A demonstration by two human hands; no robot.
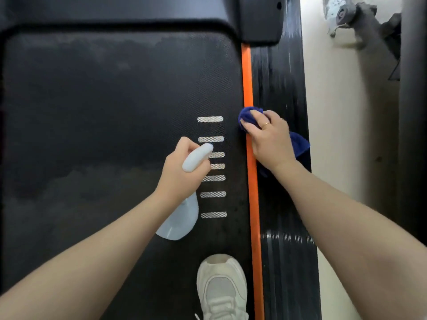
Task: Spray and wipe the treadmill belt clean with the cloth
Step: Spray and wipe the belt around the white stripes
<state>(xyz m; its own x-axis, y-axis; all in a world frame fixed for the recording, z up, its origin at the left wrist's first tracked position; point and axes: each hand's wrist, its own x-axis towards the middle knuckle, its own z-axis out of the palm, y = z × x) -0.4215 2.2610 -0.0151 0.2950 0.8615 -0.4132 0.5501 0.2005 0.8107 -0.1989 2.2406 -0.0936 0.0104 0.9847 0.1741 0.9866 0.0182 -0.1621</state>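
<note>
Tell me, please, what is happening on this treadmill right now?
A person is cleaning a treadmill, seen from a head camera looking down. The right hand presses a blue cloth onto the orange strip at the belt's right edge. The left hand holds a pale spray bottle above the black belt, near a row of grey dashes. Large patches of the belt look darker than the rest, possibly damp. A white shoe stands on the belt at the bottom.

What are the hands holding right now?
Left hand: closed around the spray bottle.
Right hand: pressing the blue cloth on the orange strip.
</note>
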